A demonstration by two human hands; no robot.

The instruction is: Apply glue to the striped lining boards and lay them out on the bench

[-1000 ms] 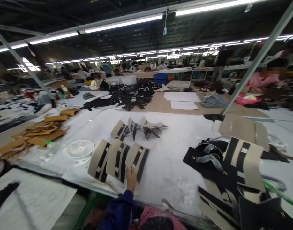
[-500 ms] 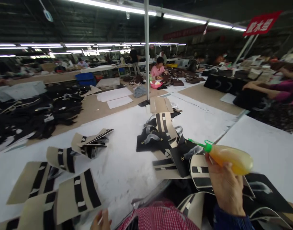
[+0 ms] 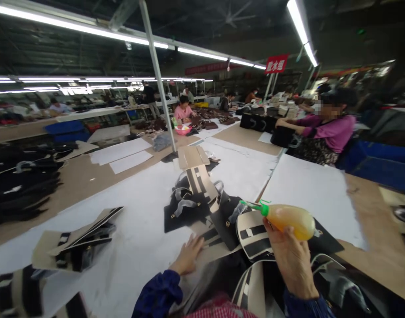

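My right hand [image 3: 290,256] is wrapped round a squeeze bottle [image 3: 290,219] of amber liquid, held on its side with its green nozzle pointing left. Under the bottle lies a curved beige panel with black strips [image 3: 252,232]. My left hand [image 3: 189,255] rests at the table's near side, fingers stretched out towards a flat beige-and-black panel [image 3: 213,240]; whether it touches the panel I cannot tell. Black bag pieces with wrapped handles [image 3: 184,210] are heaped just beyond. At the left lie more beige panels with black strips [image 3: 65,240].
The white-covered table [image 3: 139,221] spreads ahead, with a metal pole [image 3: 159,79] at its far side. A brown board [image 3: 193,157] tops the heap. Black pieces [image 3: 24,181] are piled at far left. A co-worker in purple [image 3: 335,128] handles black bags at right.
My view has swung to the right. My left hand has come from the lower left to the panels in the middle. The bottle stays in my right hand.
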